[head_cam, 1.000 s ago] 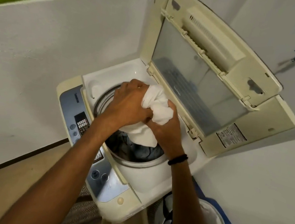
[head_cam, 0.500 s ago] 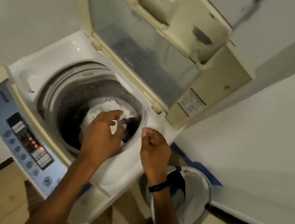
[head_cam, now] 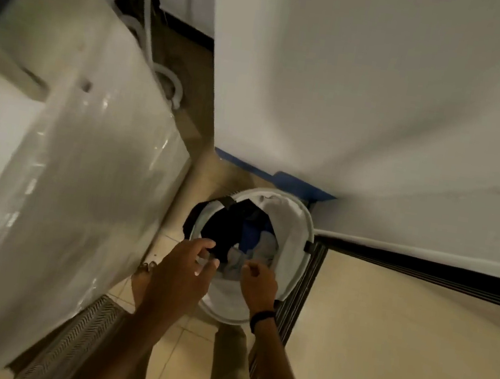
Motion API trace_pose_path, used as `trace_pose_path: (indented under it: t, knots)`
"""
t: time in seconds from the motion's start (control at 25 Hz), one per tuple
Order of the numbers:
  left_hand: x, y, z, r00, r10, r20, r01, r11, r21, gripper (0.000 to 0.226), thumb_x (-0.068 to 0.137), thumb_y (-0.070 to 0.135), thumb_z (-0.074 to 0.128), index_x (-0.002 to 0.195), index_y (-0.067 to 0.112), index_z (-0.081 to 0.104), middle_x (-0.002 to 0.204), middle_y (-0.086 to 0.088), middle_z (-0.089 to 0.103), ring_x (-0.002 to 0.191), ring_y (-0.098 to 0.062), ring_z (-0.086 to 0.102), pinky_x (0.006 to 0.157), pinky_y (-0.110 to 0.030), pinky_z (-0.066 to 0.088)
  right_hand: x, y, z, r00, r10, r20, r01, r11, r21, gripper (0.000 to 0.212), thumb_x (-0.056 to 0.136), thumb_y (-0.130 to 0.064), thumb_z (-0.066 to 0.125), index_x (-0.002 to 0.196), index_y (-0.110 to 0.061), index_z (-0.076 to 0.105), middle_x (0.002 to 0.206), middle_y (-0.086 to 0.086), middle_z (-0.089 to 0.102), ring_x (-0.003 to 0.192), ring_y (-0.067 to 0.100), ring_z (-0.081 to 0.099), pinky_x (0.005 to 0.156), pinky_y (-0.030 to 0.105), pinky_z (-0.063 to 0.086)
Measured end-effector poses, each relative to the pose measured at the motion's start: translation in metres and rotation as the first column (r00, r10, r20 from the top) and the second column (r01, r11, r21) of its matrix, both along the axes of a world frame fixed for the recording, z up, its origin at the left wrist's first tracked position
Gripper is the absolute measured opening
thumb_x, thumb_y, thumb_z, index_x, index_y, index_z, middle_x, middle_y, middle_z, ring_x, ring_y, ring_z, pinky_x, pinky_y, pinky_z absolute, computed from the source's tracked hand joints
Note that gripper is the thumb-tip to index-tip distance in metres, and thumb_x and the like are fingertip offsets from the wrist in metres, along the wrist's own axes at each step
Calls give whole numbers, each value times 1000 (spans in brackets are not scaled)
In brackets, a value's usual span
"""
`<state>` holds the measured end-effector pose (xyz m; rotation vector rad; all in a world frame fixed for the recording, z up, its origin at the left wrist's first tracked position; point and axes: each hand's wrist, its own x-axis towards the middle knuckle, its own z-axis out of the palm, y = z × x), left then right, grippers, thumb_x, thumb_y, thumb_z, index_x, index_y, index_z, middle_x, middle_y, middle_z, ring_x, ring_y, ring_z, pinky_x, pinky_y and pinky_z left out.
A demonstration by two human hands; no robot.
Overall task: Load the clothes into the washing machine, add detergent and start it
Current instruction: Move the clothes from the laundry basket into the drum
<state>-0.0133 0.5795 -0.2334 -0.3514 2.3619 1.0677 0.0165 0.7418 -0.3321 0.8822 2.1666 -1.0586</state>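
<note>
A round white laundry basket (head_cam: 304, 229) stands on the floor in the corner, to the right of the washing machine (head_cam: 69, 164). Inside it lie several clothes: a black garment (head_cam: 222, 230), a blue one (head_cam: 250, 232) and grey ones (head_cam: 266, 246). My left hand (head_cam: 182, 271) hovers over the basket's near left rim with fingers spread and loosely bent, holding nothing. My right hand (head_cam: 258, 282), a black band on its wrist, hangs over the near side of the basket with fingers loosely curled, also holding nothing. Only the machine's white side panel shows; its drum is out of view.
White walls (head_cam: 384, 95) close in behind and to the right of the basket. A white hose (head_cam: 170, 81) runs down behind the machine. A blue mat (head_cam: 294, 184) lies under the basket's far side. A dark threshold strip (head_cam: 423, 271) and beige tile floor (head_cam: 395, 354) lie to the right.
Both hands let go of the white cloth in the drum, left the machine and moved down to the right over the laundry basket. My view swung from the drum to the floor.
</note>
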Motion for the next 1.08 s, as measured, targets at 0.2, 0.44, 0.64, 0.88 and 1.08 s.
trace_pose_path:
  t: [0.2,0.44,0.64,0.88,1.08]
  knots:
    - [-12,63,-149,939,50,339,-58,998,11,43,90,24,64,130,15,55,122,-10,64,109,-25,61,90,-33,48,-6,65,-142,954,222,203,-225,974,-9,29,101,-14,44,124,-4,59,119,17,63,108,35,58,90,39,46]
    - [-4,92,-277,897,177,405,-174,984,-44,38,91,23,65,127,13,59,118,-9,67,114,-27,61,90,-27,43,-75,79,-301,690,694,205,-724,668,174,69,102,-17,41,156,-23,0,104,22,66,80,28,63,74,37,49]
    - [13,84,-308,855,286,433,-280,957,-80,32,89,23,67,119,16,62,114,-7,68,107,-27,63,95,-34,49,-113,78,-354,677,695,241,-731,671,122,31,103,-16,41,130,-8,54,123,20,59,115,35,57,97,41,44]
    - [1,75,-268,554,575,602,-724,689,9,33,90,34,67,104,4,64,70,-5,59,52,-12,52,49,-25,45,-66,75,-197,879,426,-215,-468,858,-213,30,83,-12,59,54,-3,55,52,14,48,48,25,45,50,30,35]
    - [-6,85,-217,201,295,934,-923,377,79,70,71,63,76,121,14,68,124,-15,66,114,-32,62,102,-47,48,-20,118,-9,969,207,-135,-174,183,-968,10,87,-12,68,92,-7,75,82,5,73,73,14,69,69,23,54]
